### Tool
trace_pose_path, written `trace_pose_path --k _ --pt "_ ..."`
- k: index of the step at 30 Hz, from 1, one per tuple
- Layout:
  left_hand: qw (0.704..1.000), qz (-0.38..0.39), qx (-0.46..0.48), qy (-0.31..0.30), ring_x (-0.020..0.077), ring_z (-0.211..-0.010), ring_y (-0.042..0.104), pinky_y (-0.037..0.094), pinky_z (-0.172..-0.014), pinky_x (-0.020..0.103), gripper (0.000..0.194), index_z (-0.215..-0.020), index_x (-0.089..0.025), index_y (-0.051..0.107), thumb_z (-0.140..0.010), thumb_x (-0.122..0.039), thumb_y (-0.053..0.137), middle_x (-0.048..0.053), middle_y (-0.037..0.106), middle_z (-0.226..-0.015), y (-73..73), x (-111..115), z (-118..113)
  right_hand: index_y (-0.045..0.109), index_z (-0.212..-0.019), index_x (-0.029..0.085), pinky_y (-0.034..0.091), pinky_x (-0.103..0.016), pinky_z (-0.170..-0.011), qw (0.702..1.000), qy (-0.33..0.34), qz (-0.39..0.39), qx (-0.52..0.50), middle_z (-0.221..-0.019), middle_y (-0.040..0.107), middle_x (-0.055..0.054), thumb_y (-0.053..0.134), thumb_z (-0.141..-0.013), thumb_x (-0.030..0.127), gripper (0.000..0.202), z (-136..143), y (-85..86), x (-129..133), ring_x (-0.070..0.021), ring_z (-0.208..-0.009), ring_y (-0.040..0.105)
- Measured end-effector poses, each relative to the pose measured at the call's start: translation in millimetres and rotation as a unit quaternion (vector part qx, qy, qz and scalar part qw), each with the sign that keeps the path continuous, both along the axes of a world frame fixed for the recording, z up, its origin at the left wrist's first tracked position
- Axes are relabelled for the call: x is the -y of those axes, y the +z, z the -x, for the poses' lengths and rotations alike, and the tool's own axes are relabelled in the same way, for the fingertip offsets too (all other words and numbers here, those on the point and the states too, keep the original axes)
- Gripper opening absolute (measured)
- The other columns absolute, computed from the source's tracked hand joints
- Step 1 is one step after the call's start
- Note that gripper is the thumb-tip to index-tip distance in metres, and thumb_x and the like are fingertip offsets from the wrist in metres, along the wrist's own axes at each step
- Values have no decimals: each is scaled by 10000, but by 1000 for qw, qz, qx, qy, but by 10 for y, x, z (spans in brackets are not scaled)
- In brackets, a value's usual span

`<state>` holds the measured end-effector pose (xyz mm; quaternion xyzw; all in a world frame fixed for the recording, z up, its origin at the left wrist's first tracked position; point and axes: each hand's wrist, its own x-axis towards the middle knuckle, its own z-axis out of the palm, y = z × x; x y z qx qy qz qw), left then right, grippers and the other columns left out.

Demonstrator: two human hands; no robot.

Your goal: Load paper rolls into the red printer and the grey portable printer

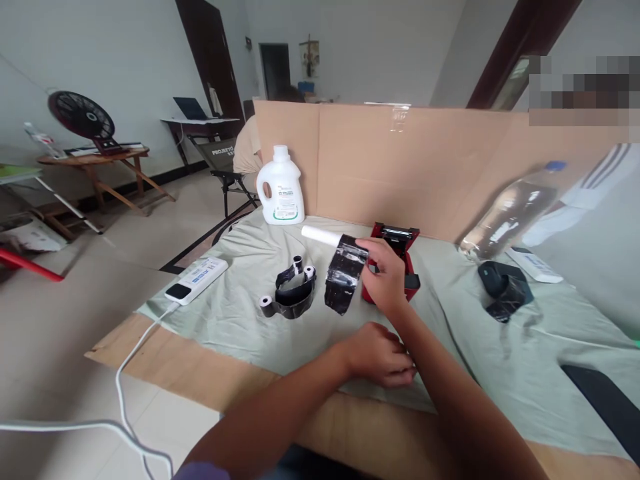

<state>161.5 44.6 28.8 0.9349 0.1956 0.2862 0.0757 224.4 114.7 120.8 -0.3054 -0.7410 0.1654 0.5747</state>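
My right hand (pixel 385 270) pinches the edge of a wide black strip (pixel 345 275), which hangs down from a white roll (pixel 321 235) pointing left. Just behind that hand stands a red and black device (pixel 411 280) with its lid up, partly hidden by the fingers. My left hand (pixel 383 353) rests low over the green cloth (pixel 320 343), its fingers curled in; whatever might be inside is hidden. Left of the hanging strip, black strips wound on small white-ended rolls (pixel 293 300) lie on the cloth.
A white jug (pixel 283 190) stands before a cardboard screen (pixel 390 170). At left lies a power strip (pixel 200 280) with a cable. Toward the right are a large clear bottle (pixel 515 213), a black object with a strip (pixel 505 290) and a dark flat slab (pixel 605 403). People are partly visible beyond.
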Motion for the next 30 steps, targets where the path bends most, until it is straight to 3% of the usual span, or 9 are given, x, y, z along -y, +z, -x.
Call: trace_pose_path --k 2,5,8,9,10,13,16,24,30 --pt "997 -61 44 4 155 -581 544 378 -557 317 309 -595 -233 571 -861 -387 541 12 583 -580 102 72 114 640 -1139 272 564 -381 -848 995 29 57 -73 -1111 679 -65 586 -862 222 287 -170 101 5 -230 -1027 660" --pt "959 -126 227 115 172 -578 500 401 -603 349 379 -601 -245 553 -901 -470 498 16 522 -575 369 72 335 630 -1088 258 571 -367 -818 983 56 119 -130 -1060 694 -56 693 -811 357 301 -451 264 -29 -234 -995 671" --pt "818 -80 472 318 231 -896 589 462 -851 419 327 -798 -240 603 -954 -477 439 75 614 -857 759 -174 499 633 -1062 251 575 -358 -808 978 57 146 -137 -1060 692 -53 740 -765 431 363 -647 364 -40 -233 -985 672" --pt "778 -47 525 343 237 -1047 575 443 -948 421 306 -941 -241 617 -952 -497 450 84 626 -1021 888 -304 522 635 -1071 252 576 -358 -807 977 64 151 -133 -1068 691 -53 744 -762 434 375 -671 372 -32 -232 -982 673" --pt "769 1 551 325 238 -1164 545 423 -1009 411 345 -1083 -242 603 -949 -523 453 85 611 -1163 1005 -442 528 639 -1083 253 577 -360 -811 977 73 155 -127 -1080 690 -55 742 -764 429 378 -673 367 -20 -233 -985 674" --pt "791 185 551 189 246 -1168 592 448 -1026 398 570 -1130 -200 611 -956 -643 297 98 657 -1147 1222 -802 476 652 -1127 253 567 -362 -865 979 88 158 -95 -1161 679 -64 687 -813 386 343 -592 301 22 -237 -1052 663" --pt "805 285 508 112 262 -1126 632 479 -1006 403 659 -1021 -170 665 -951 -673 246 111 704 -1063 1254 -943 407 653 -1183 254 545 -353 -928 984 84 143 -59 -1261 647 -58 610 -857 299 332 -503 216 33 -232 -1139 631" --pt "840 338 413 97 253 -1223 577 411 -1091 378 415 -1122 -211 664 -942 -524 461 56 680 -1197 1174 -904 368 470 -1413 281 481 -395 -1041 992 46 117 3 -1364 573 -59 496 -894 175 531 -485 141 6 -233 -1254 547" --pt "836 362 406 75 247 -1268 545 350 -1144 393 331 -1194 -204 614 -902 -333 527 36 644 -1279 1156 -899 328 150 -1562 278 265 -452 -1204 993 81 39 77 -1566 279 -100 505 -931 223 726 -459 96 -1 -244 -1458 273"
